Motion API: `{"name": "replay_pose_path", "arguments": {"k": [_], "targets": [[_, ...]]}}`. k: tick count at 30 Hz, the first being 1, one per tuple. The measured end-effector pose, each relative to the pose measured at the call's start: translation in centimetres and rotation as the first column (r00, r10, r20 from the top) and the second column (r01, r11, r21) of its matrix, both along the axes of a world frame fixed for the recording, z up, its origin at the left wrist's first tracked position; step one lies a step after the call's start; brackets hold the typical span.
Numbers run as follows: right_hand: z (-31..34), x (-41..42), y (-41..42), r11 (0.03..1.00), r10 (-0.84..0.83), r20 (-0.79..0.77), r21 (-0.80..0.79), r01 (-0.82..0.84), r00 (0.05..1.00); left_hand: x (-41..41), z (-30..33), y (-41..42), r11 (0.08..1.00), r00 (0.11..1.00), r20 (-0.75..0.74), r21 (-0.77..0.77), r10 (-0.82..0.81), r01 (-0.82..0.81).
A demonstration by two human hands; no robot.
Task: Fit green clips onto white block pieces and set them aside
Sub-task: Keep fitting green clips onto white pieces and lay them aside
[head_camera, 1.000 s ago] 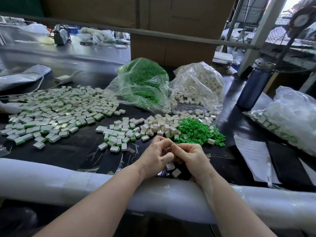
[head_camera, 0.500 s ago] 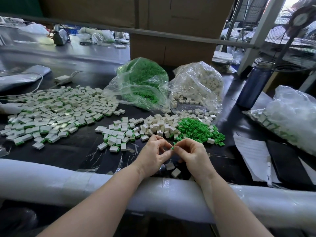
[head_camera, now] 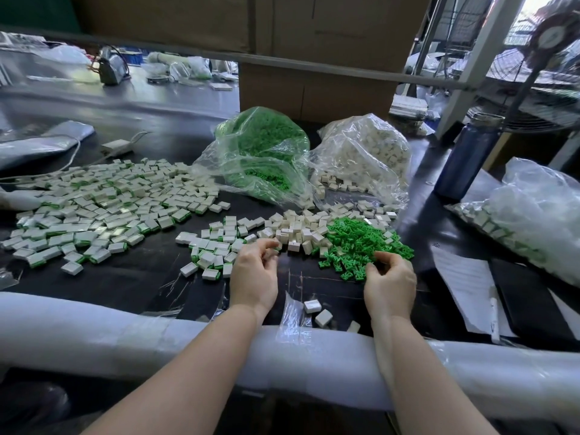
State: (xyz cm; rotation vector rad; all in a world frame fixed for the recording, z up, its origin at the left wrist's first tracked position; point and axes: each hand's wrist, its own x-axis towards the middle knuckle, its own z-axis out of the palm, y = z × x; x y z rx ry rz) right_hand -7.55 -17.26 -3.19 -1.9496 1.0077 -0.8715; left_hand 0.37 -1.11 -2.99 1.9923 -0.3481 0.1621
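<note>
My left hand is at the near edge of the loose white blocks, its fingertips pinched on a small white block that shows a green edge. My right hand is apart from it, to the right. Its fingers are spread and curled down onto the near edge of the green clip pile, with nothing clearly held. A small group of clipped blocks lies just left of my left hand. A much larger spread of clipped blocks covers the table's left side.
Two open plastic bags stand behind the piles, one of green clips and one of white blocks. A blue bottle, a bag of clipped blocks and papers are to the right. Three stray blocks lie by the padded table edge.
My hands were pressed together over one piece at the table's near middle. They have separated: the left went forward-left to the white blocks, the right forward-right to the green clips.
</note>
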Motion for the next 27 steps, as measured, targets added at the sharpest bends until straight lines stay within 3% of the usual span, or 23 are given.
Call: {"name": "replay_pose_path", "arguments": {"k": [7,13,20,27], "targets": [[0.00,0.29,-0.37,0.999,-0.044,-0.216,-0.014,0.042,0.975,0.13,-0.21,-0.05,0.978,0.998,-0.059,0.210,0.025,-0.012],[0.08,0.52,-0.13,0.998,-0.015,-0.450,-0.067,-0.017,0.893,-0.21,0.10,-0.16,0.957,0.995,-0.095,0.286,-0.011,0.038],[-0.24,0.56,-0.15,0.992,-0.105,-0.348,-0.103,0.074,0.932,-0.32,0.01,-0.35,0.941,0.996,-0.085,0.336,-0.007,0.035],[-0.50,0.47,-0.53,0.994,-0.089,-0.266,-0.085,0.069,0.960,-0.32,-0.06,-0.42,0.912,0.999,-0.049,0.410,0.000,0.020]]}}
